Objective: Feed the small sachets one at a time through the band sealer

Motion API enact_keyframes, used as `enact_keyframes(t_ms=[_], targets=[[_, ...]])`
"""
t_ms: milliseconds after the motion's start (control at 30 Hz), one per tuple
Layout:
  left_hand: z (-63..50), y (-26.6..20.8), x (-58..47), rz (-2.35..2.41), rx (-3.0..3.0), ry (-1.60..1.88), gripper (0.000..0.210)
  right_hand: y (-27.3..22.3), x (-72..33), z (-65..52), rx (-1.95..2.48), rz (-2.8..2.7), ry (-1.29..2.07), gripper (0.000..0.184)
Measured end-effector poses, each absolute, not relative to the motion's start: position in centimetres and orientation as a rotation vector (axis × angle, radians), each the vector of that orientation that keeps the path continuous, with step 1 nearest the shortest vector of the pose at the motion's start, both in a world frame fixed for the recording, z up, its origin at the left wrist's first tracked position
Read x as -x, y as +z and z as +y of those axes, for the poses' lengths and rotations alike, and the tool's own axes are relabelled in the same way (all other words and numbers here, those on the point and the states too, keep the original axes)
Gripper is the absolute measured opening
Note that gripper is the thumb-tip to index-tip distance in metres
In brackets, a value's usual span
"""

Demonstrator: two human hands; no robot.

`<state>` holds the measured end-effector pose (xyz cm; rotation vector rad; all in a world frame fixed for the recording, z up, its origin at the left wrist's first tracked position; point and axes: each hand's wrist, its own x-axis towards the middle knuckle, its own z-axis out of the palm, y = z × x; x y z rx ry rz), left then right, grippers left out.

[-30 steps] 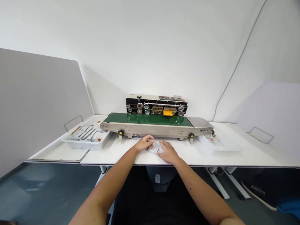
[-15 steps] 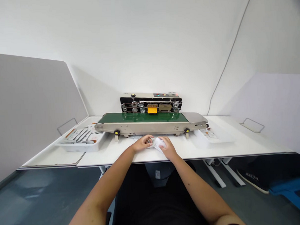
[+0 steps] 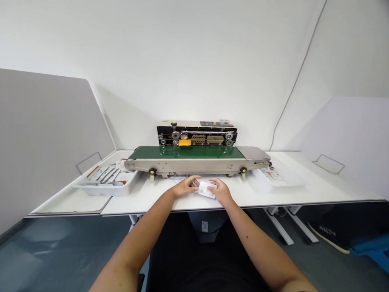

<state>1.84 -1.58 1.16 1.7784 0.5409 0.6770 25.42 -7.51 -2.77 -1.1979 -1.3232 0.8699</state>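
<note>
A small white printed packet (image 3: 207,189) is held low over the front of the table. My right hand (image 3: 221,192) pinches its right side between thumb and fingers. At the packet's left edge, my left hand (image 3: 184,187) is closed with thumb and fingertips on it; the inside of that grip is partly hidden. Just beyond both hands stands a belt sealing machine with a green conveyor belt (image 3: 182,152). An orange packet (image 3: 184,142) sits in its roller section, away from my hands.
At the left, a white plastic tray (image 3: 103,191) holds several flat packets with dark tools. Another white tray (image 3: 279,184) with packets stands right of the machine. Some clear wrapping lies under the machine's front edge. Pale partitions (image 3: 44,138) flank the table (image 3: 145,203).
The white packet has been turned flatter, its printed face more toward me. The orange packet has travelled left along the machine. My view has shifted slightly.
</note>
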Motion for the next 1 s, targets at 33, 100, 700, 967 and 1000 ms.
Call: enact_keyframes(t_ms=[33, 100, 700, 967, 1000], targets=[[-1.6, 1.2, -1.8, 0.542, -1.77, 0.659, 0.065, -2.7, -25.3, -7.6, 1.21, -1.376, 0.861, 0.044], [-1.8, 1.3, -1.9, 0.559, -1.753, 0.623, 0.056, -2.4, -25.2, -7.9, 1.222, -1.474, 0.86, 0.039], [-0.6, 0.2, -1.8, 0.603, -1.636, 0.774, 0.056, 5.8, -29.6, -7.3, 1.123, -2.005, 1.343, 0.039], [-1.1, 0.4, -1.5, 0.609, -1.629, 0.773, 0.056, 13.5, -37.8, 2.7, 1.099, -0.772, 0.572, 0.028], [-1.1, 0.4, -1.5, 0.611, -1.627, 0.775, 0.056, 13.7, -38.3, 3.7, 1.135, -0.712, 0.505, 0.024]])
